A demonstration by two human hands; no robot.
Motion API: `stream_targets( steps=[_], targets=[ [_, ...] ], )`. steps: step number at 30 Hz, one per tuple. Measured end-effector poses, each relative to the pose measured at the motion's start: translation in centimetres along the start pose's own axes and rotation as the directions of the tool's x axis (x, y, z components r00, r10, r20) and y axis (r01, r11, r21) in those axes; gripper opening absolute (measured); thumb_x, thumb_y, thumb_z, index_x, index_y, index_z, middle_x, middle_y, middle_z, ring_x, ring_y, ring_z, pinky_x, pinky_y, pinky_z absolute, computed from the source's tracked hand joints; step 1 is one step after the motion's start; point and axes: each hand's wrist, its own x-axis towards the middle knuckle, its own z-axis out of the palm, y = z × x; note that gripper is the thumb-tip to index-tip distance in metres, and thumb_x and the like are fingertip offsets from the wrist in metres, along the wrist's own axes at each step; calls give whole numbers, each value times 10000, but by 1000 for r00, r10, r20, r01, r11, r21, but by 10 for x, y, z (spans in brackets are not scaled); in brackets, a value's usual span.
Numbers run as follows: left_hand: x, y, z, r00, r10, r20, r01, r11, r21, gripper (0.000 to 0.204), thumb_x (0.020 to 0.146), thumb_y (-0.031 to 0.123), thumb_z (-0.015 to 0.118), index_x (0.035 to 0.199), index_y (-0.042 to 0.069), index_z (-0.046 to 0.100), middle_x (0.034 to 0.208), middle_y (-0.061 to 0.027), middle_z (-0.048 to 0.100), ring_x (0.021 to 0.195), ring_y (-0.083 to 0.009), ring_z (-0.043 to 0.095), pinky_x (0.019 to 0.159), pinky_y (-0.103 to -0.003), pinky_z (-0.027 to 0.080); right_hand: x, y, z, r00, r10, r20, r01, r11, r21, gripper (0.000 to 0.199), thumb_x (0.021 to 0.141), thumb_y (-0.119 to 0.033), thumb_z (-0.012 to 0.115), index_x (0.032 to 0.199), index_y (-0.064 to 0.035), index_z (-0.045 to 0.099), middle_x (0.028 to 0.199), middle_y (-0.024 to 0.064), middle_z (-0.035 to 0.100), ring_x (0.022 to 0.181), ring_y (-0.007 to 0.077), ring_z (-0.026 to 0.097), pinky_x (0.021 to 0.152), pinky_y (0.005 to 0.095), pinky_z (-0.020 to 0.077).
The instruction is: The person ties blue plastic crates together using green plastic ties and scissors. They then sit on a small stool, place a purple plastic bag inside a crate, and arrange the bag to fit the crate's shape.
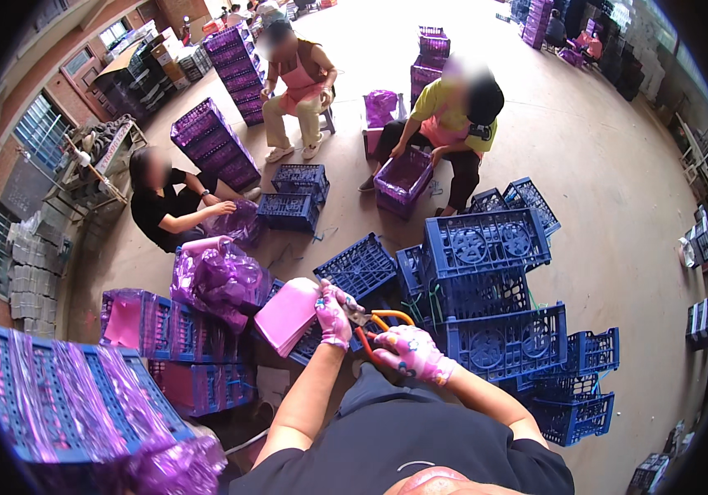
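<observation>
My right hand [416,355], in a pink flower-patterned glove, grips a pair of pliers [395,315] with orange handles spread apart. The pliers' metal head points left, right beside my left hand [334,319], which wears a matching glove. The left fingers are bent closed near the jaws; what they pinch, if anything, is too small to tell. Close against that hand's left side is a stack of pink sheets [286,317]. Beneath it part of a blue plastic crate shows. Another blue lattice crate [356,266] lies tilted just beyond both hands.
Blue crates [486,243] are piled to my right. On my left stand crates wrapped in purple film [65,388] and a heap of purple film [220,272]. Three people sit ahead; one holds a film-lined crate [403,180]. Wrapped stacks [215,144] rise behind them.
</observation>
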Motion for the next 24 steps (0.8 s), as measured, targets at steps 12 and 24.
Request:
stream_targets(
  steps=[12, 24],
  targets=[
    [-34, -28, 33, 998, -16, 60, 15, 1000, 19, 410, 995, 377, 367, 683, 112, 391, 563, -9, 397, 451, -148, 461, 438, -323, 500, -36, -11, -6, 930, 321, -177, -350, 921, -172, 377, 707, -151, 693, 1047, -32, 583, 1040, 165, 564, 963, 345, 549, 815, 419, 455],
    [35, -15, 19, 616, -443, 651, 474, 869, 142, 791, 837, 729, 284, 1216, 60, 466, 1024, -141, 612, 961, -280, 607, 741, -382, 515, -28, -3, 29, 744, 663, 82, -439, 394, 807, 638, 841, -175, 672, 1376, -47, 347, 877, 37, 582, 681, 114, 569, 610, 262, 463]
  ],
)
